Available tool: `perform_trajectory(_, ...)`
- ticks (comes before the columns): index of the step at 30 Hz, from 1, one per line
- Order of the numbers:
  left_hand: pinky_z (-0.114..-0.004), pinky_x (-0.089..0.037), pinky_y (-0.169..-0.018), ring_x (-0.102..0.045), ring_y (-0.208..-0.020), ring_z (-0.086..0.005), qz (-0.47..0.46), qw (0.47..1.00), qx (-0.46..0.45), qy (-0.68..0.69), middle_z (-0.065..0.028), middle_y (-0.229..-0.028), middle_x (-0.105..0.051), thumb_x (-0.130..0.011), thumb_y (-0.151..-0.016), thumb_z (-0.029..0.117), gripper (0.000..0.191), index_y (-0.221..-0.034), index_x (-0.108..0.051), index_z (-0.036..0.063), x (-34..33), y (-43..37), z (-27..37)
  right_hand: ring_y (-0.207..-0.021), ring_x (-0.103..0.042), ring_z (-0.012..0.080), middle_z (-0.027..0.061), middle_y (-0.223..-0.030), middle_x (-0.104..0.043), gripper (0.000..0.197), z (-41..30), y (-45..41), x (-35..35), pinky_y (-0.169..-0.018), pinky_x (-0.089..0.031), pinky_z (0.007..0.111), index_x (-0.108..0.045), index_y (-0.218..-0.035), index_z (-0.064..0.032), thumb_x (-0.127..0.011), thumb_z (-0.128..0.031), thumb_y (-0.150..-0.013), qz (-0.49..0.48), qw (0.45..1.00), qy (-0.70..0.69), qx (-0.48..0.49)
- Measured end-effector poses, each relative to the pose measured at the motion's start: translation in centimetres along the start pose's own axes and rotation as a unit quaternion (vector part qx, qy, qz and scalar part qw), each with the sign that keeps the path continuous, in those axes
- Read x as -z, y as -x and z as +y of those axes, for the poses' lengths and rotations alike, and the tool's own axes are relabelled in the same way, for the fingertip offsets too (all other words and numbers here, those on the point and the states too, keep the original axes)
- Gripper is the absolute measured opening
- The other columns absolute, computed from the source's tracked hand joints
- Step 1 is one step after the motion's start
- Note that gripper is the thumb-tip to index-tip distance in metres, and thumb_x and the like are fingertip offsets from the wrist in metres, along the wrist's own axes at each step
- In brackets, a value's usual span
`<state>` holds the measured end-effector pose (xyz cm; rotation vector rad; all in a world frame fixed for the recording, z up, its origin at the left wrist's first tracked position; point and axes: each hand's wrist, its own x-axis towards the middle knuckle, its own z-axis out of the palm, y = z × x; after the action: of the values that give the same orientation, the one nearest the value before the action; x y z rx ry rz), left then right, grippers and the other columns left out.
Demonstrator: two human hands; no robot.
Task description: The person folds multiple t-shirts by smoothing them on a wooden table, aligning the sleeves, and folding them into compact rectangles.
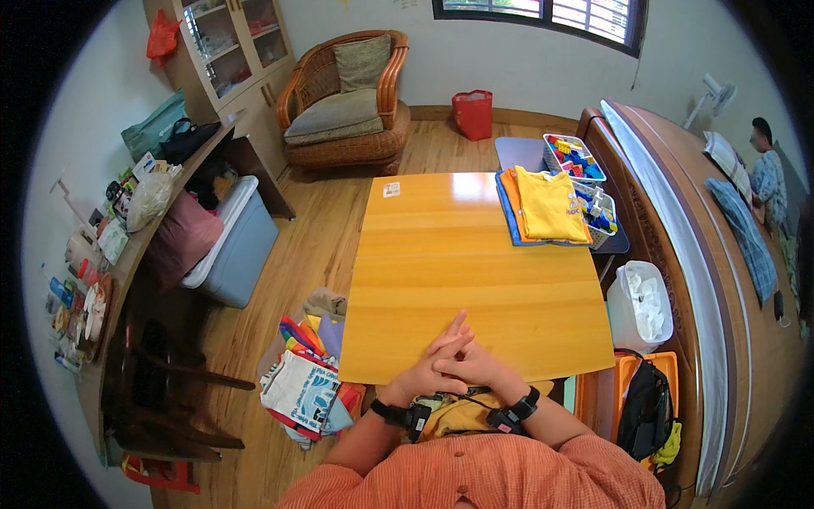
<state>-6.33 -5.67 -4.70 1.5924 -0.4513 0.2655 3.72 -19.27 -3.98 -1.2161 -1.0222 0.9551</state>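
My left hand (437, 367) and my right hand (467, 364) are loosely clasped together, fingers interlaced, over the near edge of a yellow wooden table (470, 273). No object shows between them; which hand each finger belongs to is hard to tell. Both wrists wear black straps with small devices. A stack of folded shirts lies at the table's far right corner, a yellow shirt (548, 203) on top, with orange and blue ones under it. Left of the table, on the floor, stands a heap of clothes with a white printed shirt (302, 389) on top.
Baskets of toy bricks (575, 159) stand beyond the shirts. A plastic bin (641, 308) and a black bag (645, 407) are at the right, beside a bed (693, 242) where another person (768, 175) sits. At left are a blue storage box (238, 248) and a long desk (137, 254).
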Motion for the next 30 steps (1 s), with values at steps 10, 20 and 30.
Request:
perform_trajectory(10, -0.043, -0.022, -0.121, -0.024, -0.152, -0.0329, 0.087, 0.989, 0.022, 0.117, -0.0200, -0.168, -0.017, -0.051, -0.105, 0.043, 0.058, -0.153, -0.045, 0.0095, -0.9, 0.3, 0.1, -0.093, -0.068, 0.0352, 0.0177, -0.100, -0.070, 0.025, -1.3, -0.9, -1.5, -0.081, -0.053, 0.042, -0.066, -0.112, -0.0030, -0.061, -0.021, -0.096, 0.099, 0.980, 0.159, 0.064)
perform_trajectory(20, -0.052, -0.015, -0.123, -0.015, -0.154, -0.0387, 0.068, 0.952, -0.025, 0.296, -0.0198, -0.169, -0.006, -0.052, -0.102, 0.053, 0.076, -0.162, -0.024, 0.0169, -1.2, 0.0, -0.8, -0.090, -0.067, 0.0416, 0.0212, -0.098, -0.069, 0.032, -1.2, -0.7, -1.0, -0.076, -0.053, 0.046, -0.065, -0.105, -0.0017, -0.043, -0.025, -0.105, 0.128, 0.964, 0.216, 0.088)
perform_trajectory(30, -0.056, -0.021, -0.121, -0.015, -0.153, -0.0415, 0.069, 0.939, 0.016, 0.336, -0.0181, -0.169, -0.005, -0.053, -0.100, 0.058, 0.077, -0.163, -0.016, 0.0341, -1.0, 0.1, -0.7, -0.057, -0.062, 0.0197, 0.0110, -0.075, -0.063, 0.029, -1.5, -0.9, -1.3, -0.055, -0.050, 0.032, -0.064, -0.121, -0.0040, -0.045, -0.021, -0.107, 0.140, 0.961, 0.217, 0.095)
